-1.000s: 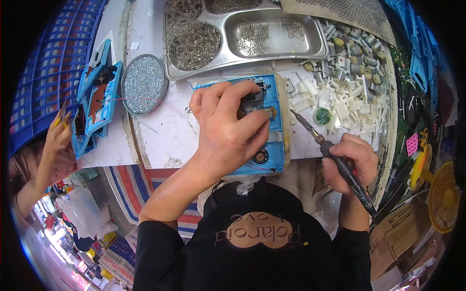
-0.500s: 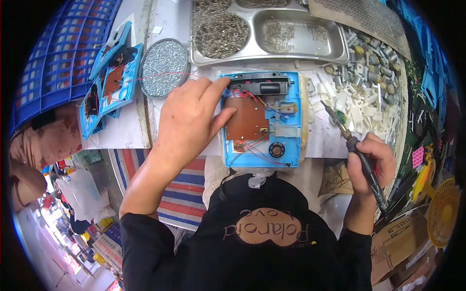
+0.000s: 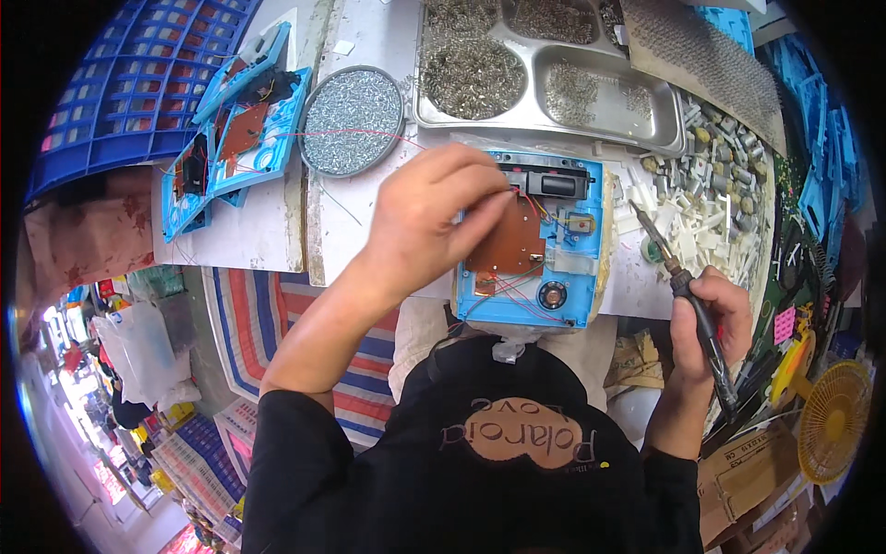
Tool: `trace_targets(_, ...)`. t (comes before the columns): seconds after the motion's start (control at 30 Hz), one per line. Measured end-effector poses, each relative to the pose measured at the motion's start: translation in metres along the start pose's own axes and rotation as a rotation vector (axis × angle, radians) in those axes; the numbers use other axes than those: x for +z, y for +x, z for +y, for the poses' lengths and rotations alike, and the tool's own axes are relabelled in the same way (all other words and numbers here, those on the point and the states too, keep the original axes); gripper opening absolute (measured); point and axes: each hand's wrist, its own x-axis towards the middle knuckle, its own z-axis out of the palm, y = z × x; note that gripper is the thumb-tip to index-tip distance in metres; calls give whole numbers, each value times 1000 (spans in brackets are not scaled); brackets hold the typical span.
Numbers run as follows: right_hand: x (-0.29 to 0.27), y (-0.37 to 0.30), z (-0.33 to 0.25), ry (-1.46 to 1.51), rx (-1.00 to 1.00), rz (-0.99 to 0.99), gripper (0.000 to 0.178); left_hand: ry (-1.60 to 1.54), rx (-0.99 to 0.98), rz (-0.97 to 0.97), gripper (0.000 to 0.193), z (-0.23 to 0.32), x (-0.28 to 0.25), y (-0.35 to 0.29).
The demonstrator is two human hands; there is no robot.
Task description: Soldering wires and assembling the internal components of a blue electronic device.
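One brown circuit board [image 3: 512, 242] in a blue casing [image 3: 586, 288] on our worktop [image 3: 337, 258], our left hand [image 3: 438, 208] over it, grip bunched, anything pinched we cannot tell, our right hand [image 3: 715, 319] clasping a soldering iron [image 3: 680, 282]

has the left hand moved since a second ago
Yes, leftward: against the metal tray, the left hand sits farther left than a second ago, its fingertips now over the left half of the blue case.
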Motion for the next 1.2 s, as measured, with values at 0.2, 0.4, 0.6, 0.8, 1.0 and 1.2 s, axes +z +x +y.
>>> trace_targets(0.2,4,1,-2,-3,-23,-8,27,-95,104,-47,22,-12,13,3)
trace_targets(0.4,6,-1,1,-1,-9,11,27,-45,152,-40,24,-14,16,-2)
trace_targets(0.6,9,2,-4,39,13,-18,28,-225,-186,128,11,-16,15,-7)
trace_targets(0.8,24,4,-11,58,23,25,30,-280,-381,210,7,-21,10,-22)
trace_targets(1.0,30,8,-12,68,23,6,31,-267,-340,133,10,-13,13,-16)
trace_targets(1.2,32,-1,-8,133,158,44,37,-344,-209,71,11,-8,18,-19)
